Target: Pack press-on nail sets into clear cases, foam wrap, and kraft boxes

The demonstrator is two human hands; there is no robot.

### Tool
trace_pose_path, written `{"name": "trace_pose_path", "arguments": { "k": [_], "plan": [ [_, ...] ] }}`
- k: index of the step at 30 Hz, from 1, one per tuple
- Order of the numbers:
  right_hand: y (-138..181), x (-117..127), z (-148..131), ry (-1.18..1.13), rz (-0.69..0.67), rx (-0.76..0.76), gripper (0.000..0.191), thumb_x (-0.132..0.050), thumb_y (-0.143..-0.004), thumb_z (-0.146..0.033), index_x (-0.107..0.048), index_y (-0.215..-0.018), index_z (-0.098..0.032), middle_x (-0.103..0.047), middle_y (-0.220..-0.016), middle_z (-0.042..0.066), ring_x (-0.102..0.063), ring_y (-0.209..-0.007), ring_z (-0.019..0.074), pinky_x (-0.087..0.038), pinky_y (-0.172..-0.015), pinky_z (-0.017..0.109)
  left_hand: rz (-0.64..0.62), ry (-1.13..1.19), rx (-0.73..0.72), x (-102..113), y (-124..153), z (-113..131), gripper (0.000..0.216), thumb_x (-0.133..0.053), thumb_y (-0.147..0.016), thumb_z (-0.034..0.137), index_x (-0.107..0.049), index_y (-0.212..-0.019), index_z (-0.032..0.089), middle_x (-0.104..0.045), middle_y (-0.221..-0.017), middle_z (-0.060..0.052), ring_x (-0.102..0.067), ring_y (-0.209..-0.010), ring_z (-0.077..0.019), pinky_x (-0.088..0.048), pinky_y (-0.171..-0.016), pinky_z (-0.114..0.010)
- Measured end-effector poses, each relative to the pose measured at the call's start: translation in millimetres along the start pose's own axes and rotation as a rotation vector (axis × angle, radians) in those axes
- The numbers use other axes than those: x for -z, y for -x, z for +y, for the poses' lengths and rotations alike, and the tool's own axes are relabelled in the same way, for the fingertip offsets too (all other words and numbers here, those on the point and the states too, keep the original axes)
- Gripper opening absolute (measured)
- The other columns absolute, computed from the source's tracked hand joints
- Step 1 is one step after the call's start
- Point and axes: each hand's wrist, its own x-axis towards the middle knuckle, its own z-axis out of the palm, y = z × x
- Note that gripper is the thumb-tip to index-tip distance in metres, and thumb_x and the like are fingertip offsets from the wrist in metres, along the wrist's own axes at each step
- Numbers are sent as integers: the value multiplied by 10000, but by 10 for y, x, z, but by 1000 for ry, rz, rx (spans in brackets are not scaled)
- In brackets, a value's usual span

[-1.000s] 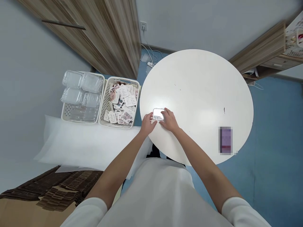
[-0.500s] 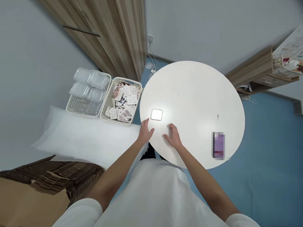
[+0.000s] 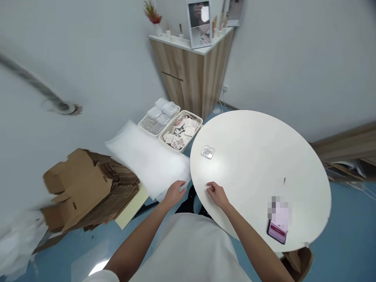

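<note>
A small clear plastic case [image 3: 208, 152] lies on the round white table [image 3: 264, 164], near its far left edge. My right hand [image 3: 216, 194] rests on the table's near edge with fingers loosely curled, holding nothing. My left hand [image 3: 174, 192] hovers just off the table's left edge, above the white foam sheet [image 3: 147, 158], fingers apart and empty. Both hands are well short of the case.
Two white baskets stand left of the table: one [image 3: 159, 116] with clear plastic cases, one [image 3: 181, 134] with printed cards. A stack of flat cardboard boxes [image 3: 88, 188] lies at the left. A phone [image 3: 279, 225] sits on the table's near right. A wooden cabinet [image 3: 190, 70] stands behind.
Both hands let go of the clear case and drew back to the table's near edge. The case stayed on the table. My head has lifted and turned left, showing more of the room.
</note>
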Motion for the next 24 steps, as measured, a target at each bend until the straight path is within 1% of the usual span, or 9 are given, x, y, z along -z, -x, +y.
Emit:
{"name": "trace_pose_path", "arguments": {
  "k": [3, 5, 7, 11, 14, 17, 21, 23, 24],
  "plan": [
    [-112, -142, -146, 51, -158, 109, 253, -441, -760, -305, -572, -966, -239, -598, -694, -2, -568, -680, 173, -463, -689, 347, 57, -82, 105, 53, 181, -120, 370, -440, -788, 386, -531, -1100, 210, -553, -1130, -86, -499, -1056, -257, -400, -878, -379],
    [-203, -262, -289, 86, -264, 184, 252, -454, -762, -296, -577, -974, -239, -622, -745, 10, -580, -714, 180, -464, -695, 347, 100, -136, 168, 95, 267, -224, 361, -461, -776, 361, -537, -1092, 205, -547, -1131, -90, -481, -1072, -268, -383, -885, -395],
    [-297, -394, -447, 137, -332, 235, 256, -484, -752, -291, -584, -979, -230, -635, -814, 27, -589, -754, 189, -466, -710, 352, 143, -179, 215, 134, 327, -333, 359, -486, -759, 339, -541, -1085, 199, -537, -1134, -96, -465, -1082, -277, -371, -887, -409],
    [-512, -700, -722, 207, -358, 248, 317, -543, -730, -324, -581, -1025, -214, -613, -1003, 77, -594, -849, 209, -467, -751, 367, 214, -209, 230, 221, 354, -529, 374, -515, -744, 334, -539, -1087, 189, -493, -1185, -113, -419, -1131, -290, -339, -915, -429],
    [-712, -978, -865, 159, -368, 212, 402, -582, -701, -367, -558, -1075, -223, -565, -1116, 89, -566, -961, 228, -465, -788, 379, 226, -187, 223, 329, 268, -656, 402, -533, -740, 339, -520, -1113, 192, -435, -1257, -127, -353, -1199, -300, -296, -954, -448],
    [-942, -1277, -963, 70, -326, 145, 423, -582, -680, -308, -539, -1094, -231, -508, -1193, 82, -517, -1061, 225, -460, -827, 374, 215, -147, 192, 475, 98, -774, 458, -562, -723, 307, -485, -1159, 187, -357, -1334, -140, -269, -1260, -308, -251, -988, -453],
    [-1243, -1615, -1038, 39, -144, 80, 456, -521, -644, -187, -529, -1098, -220, -392, -1289, 86, -392, -1196, 229, -410, -912, 398, 172, -52, 155, 653, -159, -929, 542, -586, -704, 289, -430, -1214, 193, -234, -1413, -134, -173, -1305, -303, -207, -1016, -440],
    [-1368, -1741, -1057, 42, -45, 46, 461, -506, -632, -188, -530, -1092, -203, -375, -1288, 106, -351, -1219, 250, -394, -922, 432, 146, 8, 192, 705, -255, -1011, 599, -588, -702, 310, -385, -1252, 185, -177, -1431, -143, -130, -1314, -310, -203, -1014, -450],
    [-1421, -1794, -1065, 48, -9, 24, 457, -501, -634, -200, -530, -1090, -192, -384, -1275, 117, -356, -1211, 259, -397, -912, 440, 131, 43, 223, 721, -291, -1052, 635, -590, -699, 324, -355, -1272, 180, -152, -1437, -149, -114, -1317, -311, -204, -1012, -455]
  ]
}}
